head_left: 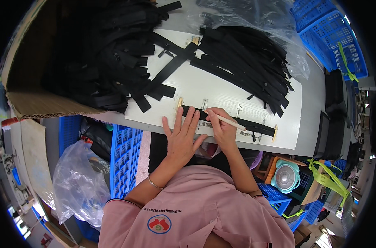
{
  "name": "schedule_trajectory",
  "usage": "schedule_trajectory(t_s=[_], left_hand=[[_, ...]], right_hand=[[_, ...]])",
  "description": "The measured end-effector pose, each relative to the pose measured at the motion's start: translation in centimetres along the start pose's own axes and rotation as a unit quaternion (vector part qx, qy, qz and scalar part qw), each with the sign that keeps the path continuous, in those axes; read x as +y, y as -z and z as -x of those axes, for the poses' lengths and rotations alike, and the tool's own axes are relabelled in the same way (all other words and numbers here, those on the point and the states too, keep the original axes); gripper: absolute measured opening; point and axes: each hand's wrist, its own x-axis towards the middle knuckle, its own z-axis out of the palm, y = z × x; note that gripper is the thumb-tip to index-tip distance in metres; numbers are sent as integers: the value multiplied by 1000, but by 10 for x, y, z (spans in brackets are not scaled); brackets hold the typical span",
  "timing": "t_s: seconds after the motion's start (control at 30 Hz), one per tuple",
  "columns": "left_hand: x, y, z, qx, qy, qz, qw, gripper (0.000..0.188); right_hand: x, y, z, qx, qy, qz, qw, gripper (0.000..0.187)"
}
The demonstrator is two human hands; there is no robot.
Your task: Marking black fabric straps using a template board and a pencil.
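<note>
A black zipper strip (260, 128) lies lengthwise along the near side of a white board (184, 87), between two small yellowish end pieces, the right one (275, 133) touching its tip. Flat on the strip's left part rests my left hand (182, 138), fingers spread, holding nothing. My right hand (222, 131) grips a pale pencil-like marker (233, 122), its tip at the strip close to my left fingers. Dark marks show on the board around the strip. A zipper pull hangs near the strip's right end.
Beyond the board's middle lies a fanned pile of black zippers (246, 58). A larger heap (109, 58) spills from a cardboard box (51, 103) at left. Clear plastic (254, 14) and blue baskets (334, 37) are at the far right. A small turquoise fan (286, 177) stands below the table.
</note>
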Motion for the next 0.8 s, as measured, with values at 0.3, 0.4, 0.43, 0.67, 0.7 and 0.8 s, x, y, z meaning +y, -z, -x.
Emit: schedule_trajectory(t_s=[0.3, 0.4, 0.43, 0.67, 0.7, 0.8], left_hand=[[0, 0, 0, -7, -1, -1, 1000, 79], [0, 1, 0, -8, -1, -1, 1000, 80], [0, 1, 0, -8, -1, 0, 1000, 80], [3, 1, -2, -19, 1, -2, 1000, 81], [3, 1, -2, -20, -3, -1, 1000, 81], [3, 0, -2, -18, -6, -2, 1000, 81]], right_hand=[[-4, -1, 1, 31, 41, 33, 998, 17], [0, 5, 3, -13, 16, -3, 1000, 17], [1, 6, 3, -24, 28, 0, 999, 17], [2, 7, 2, -40, 61, 49, 996, 18], [5, 8, 2, -36, 60, 51, 996, 18], [7, 12, 2, -53, 77, 70, 993, 17]])
